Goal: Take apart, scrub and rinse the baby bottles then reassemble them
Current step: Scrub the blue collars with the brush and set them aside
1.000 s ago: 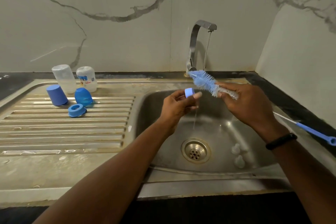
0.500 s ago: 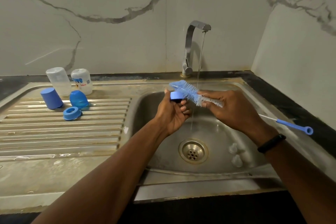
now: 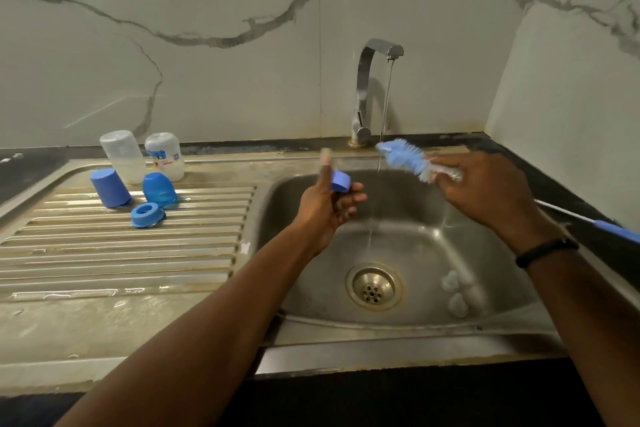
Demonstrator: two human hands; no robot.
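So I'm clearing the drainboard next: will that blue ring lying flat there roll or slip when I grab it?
The blue ring lies flat on its face across the ribs of the drainboard, so it probably won't roll unless tipped on edge. It looks like thin plastic, likely light and stiff. The board shows wet patches, so it may be slippery.

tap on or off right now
On: a thin stream of water falls from the tap spout into the sink, between the hands.

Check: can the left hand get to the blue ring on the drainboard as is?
Probably not yet. The path across the drainboard to the blue ring looks free, but the left hand already holds a blue collar and would need to put it down.
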